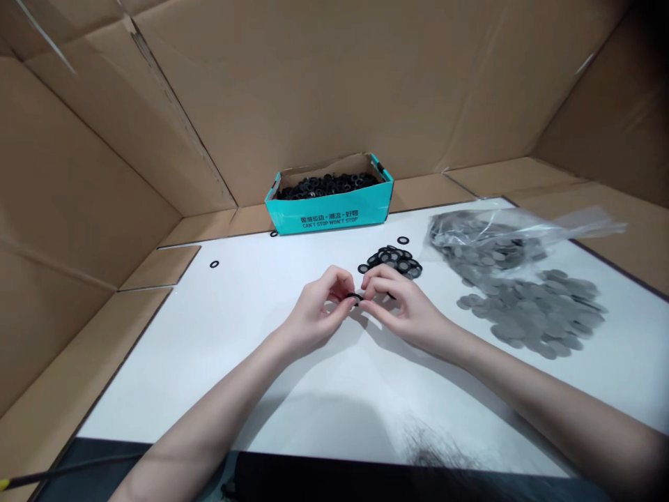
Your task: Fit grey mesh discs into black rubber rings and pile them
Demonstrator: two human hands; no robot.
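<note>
Black ring point(356, 295) pinched over white table point(209, 348)

Left hand point(325, 305) grips it; right hand point(398, 301) curls at its edge, grip unclear, near a pile of rings point(396, 259).

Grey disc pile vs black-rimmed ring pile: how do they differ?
Colour: the grey disc pile is plain grey; the black-rimmed ring pile shows black rims around grey centres.
Spread: the disc pile covers more table than the ring pile.
Place: the ring pile lies just beyond the right hand, the disc pile farther right.
Shared: loose, overlapping round pieces.
</note>
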